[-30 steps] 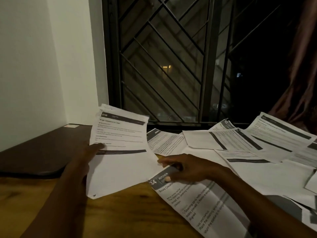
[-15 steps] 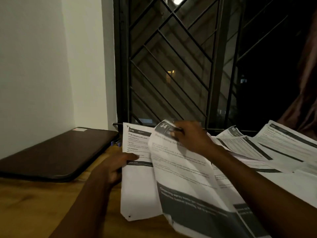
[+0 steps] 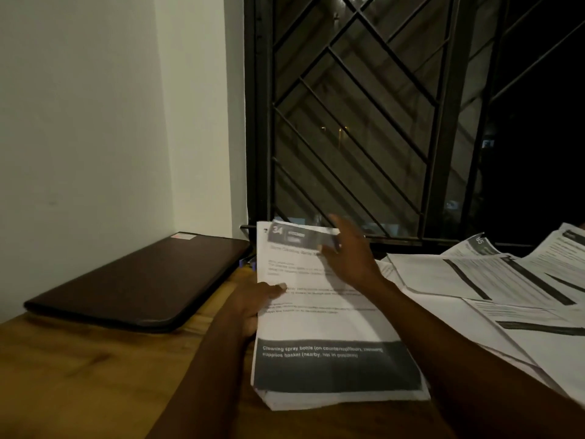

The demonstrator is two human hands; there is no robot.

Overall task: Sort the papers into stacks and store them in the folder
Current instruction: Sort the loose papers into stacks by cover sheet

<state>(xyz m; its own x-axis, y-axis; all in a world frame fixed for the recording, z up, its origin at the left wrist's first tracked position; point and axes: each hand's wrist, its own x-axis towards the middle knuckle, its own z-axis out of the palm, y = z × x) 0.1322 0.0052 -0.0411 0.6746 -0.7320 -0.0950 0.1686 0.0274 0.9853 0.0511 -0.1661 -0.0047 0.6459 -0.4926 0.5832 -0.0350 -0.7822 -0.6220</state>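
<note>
A small stack of printed papers [image 3: 329, 324] lies in front of me on the wooden table [image 3: 95, 375], its top sheet marked "34" with a dark band at the bottom. My left hand [image 3: 256, 304] grips the stack's left edge, thumb on top. My right hand [image 3: 351, 255] is blurred over the stack's upper right, fingers spread, touching the top sheet. More loose printed papers [image 3: 493, 280] are spread out to the right. A dark brown folder [image 3: 136, 280] lies shut at the far left, against the wall.
A barred window [image 3: 364, 122] rises right behind the table. A white wall [image 3: 95, 122] closes off the left side. Bare wood shows in front of the folder, at the near left.
My right hand carried the "34" sheet left from the table and laid it on the stack held by my left hand; its fingers have loosened on the sheet's top.
</note>
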